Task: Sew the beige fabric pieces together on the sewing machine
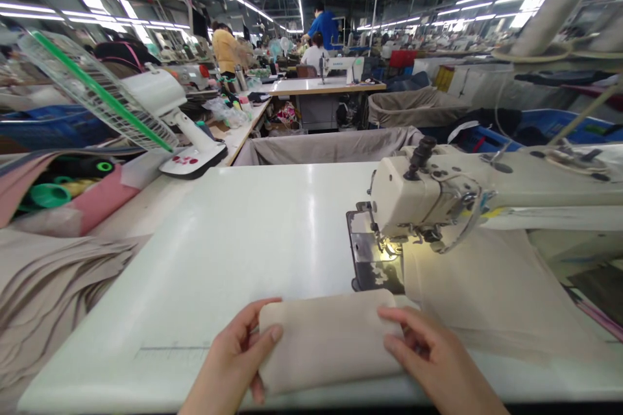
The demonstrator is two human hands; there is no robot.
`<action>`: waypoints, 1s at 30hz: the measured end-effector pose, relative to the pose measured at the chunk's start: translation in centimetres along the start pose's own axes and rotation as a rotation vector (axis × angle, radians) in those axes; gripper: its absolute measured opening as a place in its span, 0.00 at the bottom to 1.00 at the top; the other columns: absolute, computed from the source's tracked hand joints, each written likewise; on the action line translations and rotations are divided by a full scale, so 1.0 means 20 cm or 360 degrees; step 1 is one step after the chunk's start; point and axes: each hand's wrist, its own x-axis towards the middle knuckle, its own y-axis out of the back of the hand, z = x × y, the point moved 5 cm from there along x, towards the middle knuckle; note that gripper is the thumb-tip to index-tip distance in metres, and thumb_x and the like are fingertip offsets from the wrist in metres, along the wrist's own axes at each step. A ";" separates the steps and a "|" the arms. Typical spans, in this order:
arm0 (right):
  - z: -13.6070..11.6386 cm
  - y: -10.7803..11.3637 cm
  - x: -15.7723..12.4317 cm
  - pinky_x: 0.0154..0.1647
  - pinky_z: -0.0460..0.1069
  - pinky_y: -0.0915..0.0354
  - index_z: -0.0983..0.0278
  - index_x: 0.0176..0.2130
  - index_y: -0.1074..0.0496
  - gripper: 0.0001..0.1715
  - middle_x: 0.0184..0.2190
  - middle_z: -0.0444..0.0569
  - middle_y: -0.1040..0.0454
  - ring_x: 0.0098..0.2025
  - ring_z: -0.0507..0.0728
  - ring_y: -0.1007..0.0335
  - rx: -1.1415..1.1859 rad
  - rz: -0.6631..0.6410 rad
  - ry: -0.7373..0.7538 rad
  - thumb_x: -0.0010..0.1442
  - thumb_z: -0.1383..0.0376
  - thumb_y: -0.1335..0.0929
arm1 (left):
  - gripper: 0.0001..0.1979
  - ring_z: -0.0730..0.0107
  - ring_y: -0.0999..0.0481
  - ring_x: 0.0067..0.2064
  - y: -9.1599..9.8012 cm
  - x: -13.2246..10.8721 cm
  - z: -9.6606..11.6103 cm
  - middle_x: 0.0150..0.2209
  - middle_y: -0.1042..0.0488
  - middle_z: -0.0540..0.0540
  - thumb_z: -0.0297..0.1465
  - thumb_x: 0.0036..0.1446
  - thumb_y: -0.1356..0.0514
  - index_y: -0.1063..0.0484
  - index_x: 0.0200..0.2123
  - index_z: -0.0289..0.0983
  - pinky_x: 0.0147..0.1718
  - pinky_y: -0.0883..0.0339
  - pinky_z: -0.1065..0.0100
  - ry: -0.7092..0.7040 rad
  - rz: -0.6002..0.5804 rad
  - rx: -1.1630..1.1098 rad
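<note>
Between my two hands is a beige fabric piece (331,340) with rounded corners, near the front edge of the white sewing table (233,240). My left hand (243,350) grips its left end, thumb on top and fingers underneath. At the right end, my right hand (423,343) pinches the edge between thumb and fingers. Just beyond the cloth stands the sewing machine (413,194), its needle area lit above a metal plate (365,248). More beige fabric (487,285) lies flat under and right of the machine head.
A stack of beige cloth pieces (53,285) lies at the left. Behind it are a pink fabric bin (102,198) with thread cones and a white fan (195,149). A cloth-lined bin (331,146) stands past the table's far edge. Several people work farther back.
</note>
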 end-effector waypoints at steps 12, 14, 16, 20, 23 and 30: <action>0.03 -0.09 -0.02 0.36 0.48 0.33 0.62 0.60 0.30 0.37 0.34 0.47 0.23 0.33 0.56 0.28 0.0236 -0.0222 -0.0052 0.52 0.55 0.35 | 0.26 0.69 0.28 0.27 -0.01 -0.01 0.06 0.25 0.30 0.50 0.55 0.47 0.34 0.26 0.31 0.36 0.24 0.28 0.72 -0.0095 -0.0003 0.0036; 0.04 -0.08 -0.03 0.37 0.48 0.33 0.61 0.57 0.27 0.34 0.32 0.46 0.24 0.33 0.56 0.28 0.0193 -0.0186 -0.0070 0.53 0.53 0.34 | 0.26 0.71 0.30 0.25 -0.01 -0.02 0.06 0.24 0.32 0.51 0.55 0.47 0.35 0.27 0.31 0.36 0.22 0.30 0.74 -0.0095 -0.0005 0.0053; 0.05 -0.05 -0.03 0.34 0.48 0.34 0.59 0.51 0.23 0.28 0.27 0.44 0.29 0.30 0.55 0.31 0.0108 -0.0141 -0.0091 0.54 0.51 0.34 | 0.25 0.73 0.31 0.25 -0.02 -0.03 0.06 0.23 0.33 0.52 0.54 0.48 0.35 0.28 0.29 0.36 0.21 0.31 0.75 -0.0106 -0.0022 0.0095; 0.06 -0.03 -0.02 0.29 0.47 0.38 0.58 0.44 0.20 0.23 0.21 0.41 0.36 0.26 0.54 0.36 -0.0046 -0.0089 -0.0089 0.55 0.50 0.33 | 0.23 0.75 0.34 0.23 -0.03 -0.04 0.07 0.23 0.35 0.53 0.51 0.50 0.36 0.30 0.28 0.36 0.20 0.33 0.75 -0.0118 -0.0042 0.0178; 0.05 -0.03 -0.01 0.28 0.46 0.40 0.59 0.43 0.19 0.23 0.21 0.42 0.36 0.25 0.54 0.38 -0.0125 -0.0092 -0.0053 0.55 0.49 0.33 | 0.20 0.75 0.36 0.21 -0.04 -0.05 0.07 0.22 0.36 0.54 0.48 0.51 0.37 0.31 0.31 0.36 0.18 0.37 0.75 -0.0124 -0.0019 0.0229; 0.02 -0.02 -0.04 0.27 0.46 0.41 0.59 0.42 0.19 0.22 0.20 0.41 0.38 0.24 0.53 0.40 -0.0125 -0.0019 -0.0084 0.55 0.50 0.34 | 0.16 0.63 0.26 0.30 -0.04 -0.08 0.06 0.28 0.26 0.48 0.44 0.53 0.42 0.30 0.39 0.38 0.23 0.34 0.71 -0.0165 0.0052 0.0463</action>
